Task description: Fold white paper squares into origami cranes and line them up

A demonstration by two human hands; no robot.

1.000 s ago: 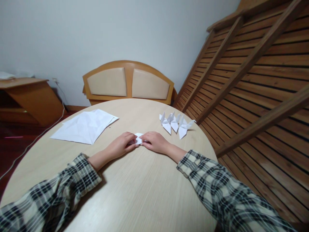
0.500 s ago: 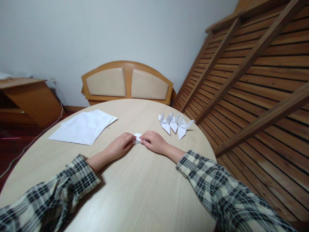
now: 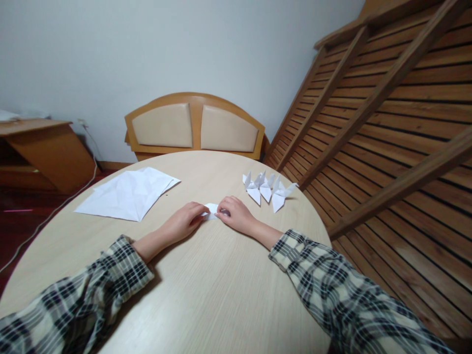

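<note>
Right hand (image 3: 236, 215) farther right on paper (image 3: 212, 209)

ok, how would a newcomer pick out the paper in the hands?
On the round table, find the gap between the left hand and right hand. The small white paper shows there. Both hands touch it, unlike the larger sheets at left and the three paper birds at right.

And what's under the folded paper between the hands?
The table shows around the folded paper; anything directly beneath is covered. The left hand and right hand hide its ends.
</note>
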